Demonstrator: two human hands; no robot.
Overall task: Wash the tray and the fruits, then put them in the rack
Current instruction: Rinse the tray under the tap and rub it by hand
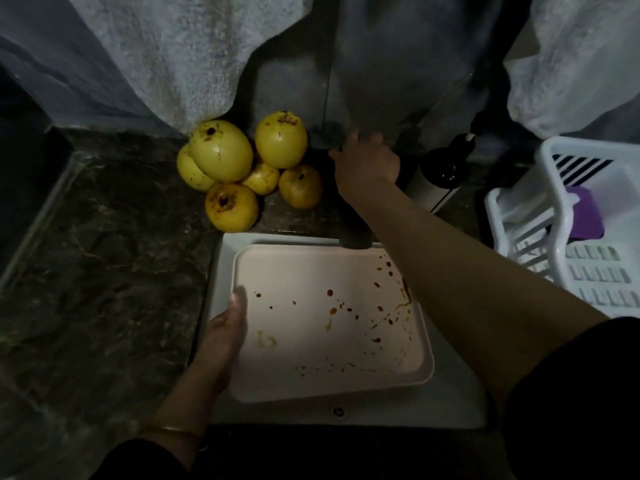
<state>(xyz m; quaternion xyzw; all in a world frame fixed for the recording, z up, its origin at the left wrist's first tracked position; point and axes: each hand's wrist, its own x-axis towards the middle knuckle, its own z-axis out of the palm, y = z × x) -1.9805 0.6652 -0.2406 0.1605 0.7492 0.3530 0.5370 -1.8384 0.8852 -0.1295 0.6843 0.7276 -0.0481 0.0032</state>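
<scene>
Pink tray (294, 271), is that, lying in the white sink (381, 414)?

Yes, flat in the basin and spattered with brown and orange drips. The left hand (221, 341) grips its left rim, thumb (239, 299) pressed on top and the other fingers tucked underneath, out of sight.

And the right hand (367, 161)?

It is stretched past the tray to the dark back wall, and the forearm crosses above the tray's far right corner. The fingers bend forward onto something dark, but it's too dim to tell whether they hold it.

Where are the fruits (221, 150)?

Six yellow ones with dark marks, heaped on the dark marble counter (104, 237) just behind the sink's left corner. The hands are well apart from them.

And the rack (561, 258)?

White plastic, to the right of the sink, with something purple (585, 213) inside. A dark bottle (443, 168) stands between it and the right hand. Pale cloth (173, 46) hangs behind the fruit.
</scene>
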